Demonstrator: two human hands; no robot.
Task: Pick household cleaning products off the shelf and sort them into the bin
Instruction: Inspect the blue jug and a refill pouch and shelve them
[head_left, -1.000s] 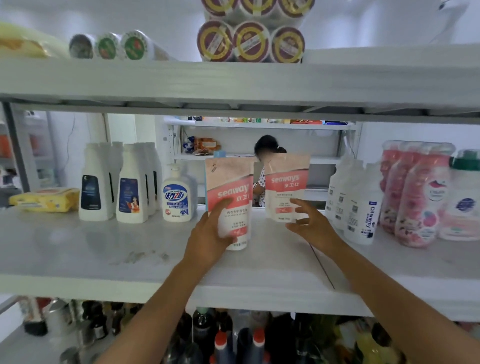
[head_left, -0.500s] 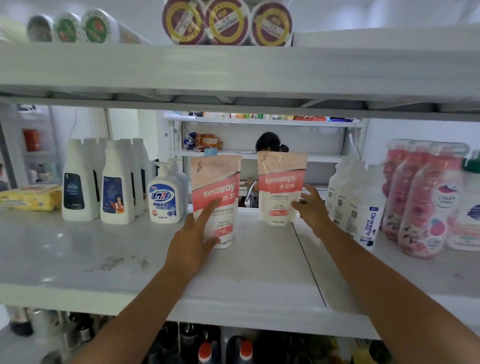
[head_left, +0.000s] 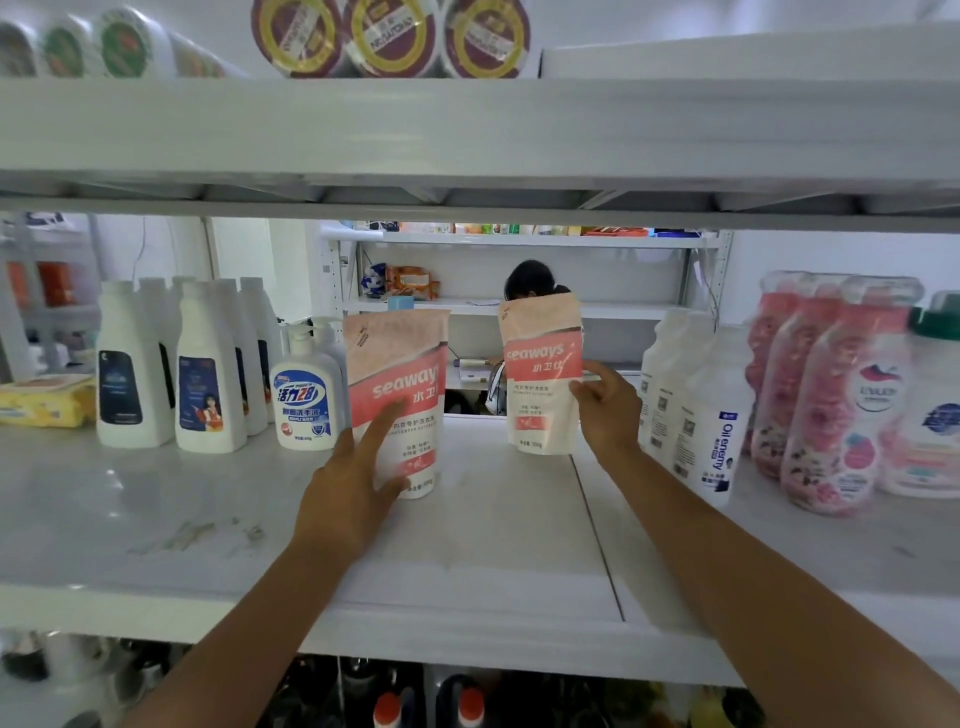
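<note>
Two pink and white "seaways" detergent pouches stand on the white middle shelf (head_left: 156, 519). The left pouch (head_left: 397, 374) is nearer to me. My left hand (head_left: 353, 483) rests on its front, with the index finger straight up the label and the thumb at its lower edge; the other fingers are hidden. The right pouch (head_left: 540, 364) stands deeper in, upright. My right hand (head_left: 605, 410) pinches its right edge, thumb on the front and fingers behind.
White spray bottles (head_left: 208, 374) and a pump soap bottle (head_left: 304, 400) stand left of the pouches, with a yellow pack (head_left: 44, 400) at the far left. White "Oil enemy" bottles (head_left: 711, 415) and pink bottles (head_left: 831, 405) stand on the right. A person's head (head_left: 530, 278) shows behind the shelf.
The right pouch went from tilted to upright and sits further back. My right hand stayed at its right edge. My left hand stayed on the left pouch.
</note>
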